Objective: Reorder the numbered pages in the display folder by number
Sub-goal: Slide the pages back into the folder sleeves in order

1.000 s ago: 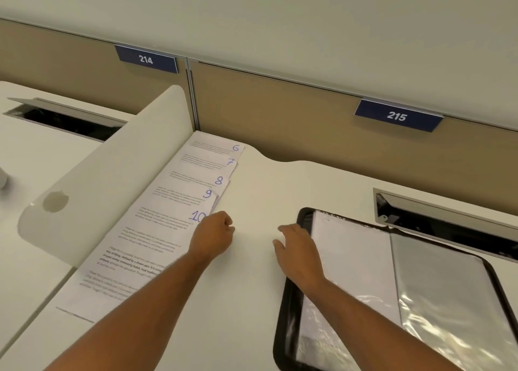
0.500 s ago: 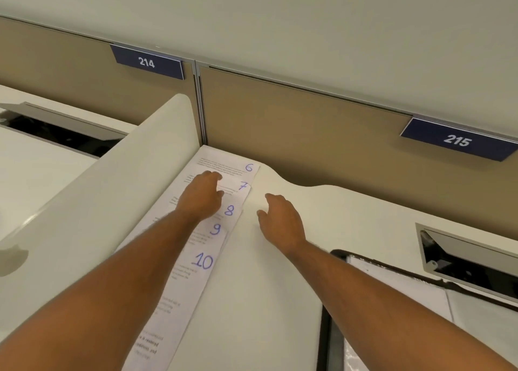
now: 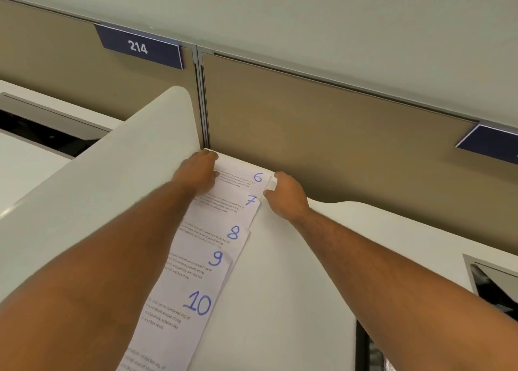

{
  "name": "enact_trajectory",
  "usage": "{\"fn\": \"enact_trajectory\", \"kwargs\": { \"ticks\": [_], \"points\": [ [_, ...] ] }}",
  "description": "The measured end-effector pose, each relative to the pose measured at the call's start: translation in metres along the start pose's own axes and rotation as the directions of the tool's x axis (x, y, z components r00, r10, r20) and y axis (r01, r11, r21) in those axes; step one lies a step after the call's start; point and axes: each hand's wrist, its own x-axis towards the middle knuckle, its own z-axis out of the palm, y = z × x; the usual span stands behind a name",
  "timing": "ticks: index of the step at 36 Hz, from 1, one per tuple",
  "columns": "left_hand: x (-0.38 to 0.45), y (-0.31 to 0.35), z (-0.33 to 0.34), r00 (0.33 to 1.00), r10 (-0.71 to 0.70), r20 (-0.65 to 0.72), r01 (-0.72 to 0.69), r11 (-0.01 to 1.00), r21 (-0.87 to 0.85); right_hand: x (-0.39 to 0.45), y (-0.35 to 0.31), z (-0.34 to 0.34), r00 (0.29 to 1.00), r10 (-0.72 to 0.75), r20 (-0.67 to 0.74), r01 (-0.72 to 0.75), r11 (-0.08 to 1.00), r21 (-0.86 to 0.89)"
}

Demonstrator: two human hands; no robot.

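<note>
At the far end of the white counter [image 3: 294,272], white printed pages [image 3: 201,258] lie fanned, numbered 6 to 10. My left hand [image 3: 197,174] presses flat on page 6 [image 3: 241,174]; my right hand [image 3: 286,195] pinches its right edge.

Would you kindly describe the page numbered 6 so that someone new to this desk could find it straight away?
Start at the tan partition behind the white desk, below the blue 214 sign. A staggered row of printed pages runs along the desk toward its corner. Page 6 is the farthest, against the partition, between the left hand and right hand; unlike its neighbours 7 to 10, it bears a handwritten blue 6.
</note>
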Motion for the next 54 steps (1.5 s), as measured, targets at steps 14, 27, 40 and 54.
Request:
{"fn": "enact_trajectory", "kwargs": {
  "ticks": [14, 27, 40, 54],
  "points": [
    [0.044, -0.009, 0.017, 0.985, 0.11, 0.133, -0.134, 0.973, 0.19, 0.057, 0.002, 0.016, 0.999, -0.046, -0.011, 0.046, 0.998, -0.053],
    [0.048, -0.015, 0.017, 0.972, 0.213, -0.098, -0.187, 0.957, 0.223, 0.06, -0.003, 0.023, 0.996, 0.086, -0.04, -0.073, 0.964, 0.255],
    [0.026, 0.001, -0.051, 0.884, 0.264, -0.386, -0.174, 0.952, 0.252, 0.032, -0.036, -0.027, 0.985, 0.023, -0.173, 0.063, 0.878, 0.475],
    [-0.045, 0.065, -0.138, 0.747, 0.306, -0.59, -0.302, 0.947, 0.108, -0.06, -0.036, -0.149, 0.898, -0.049, -0.438, 0.243, 0.884, 0.4]
  ]
}}
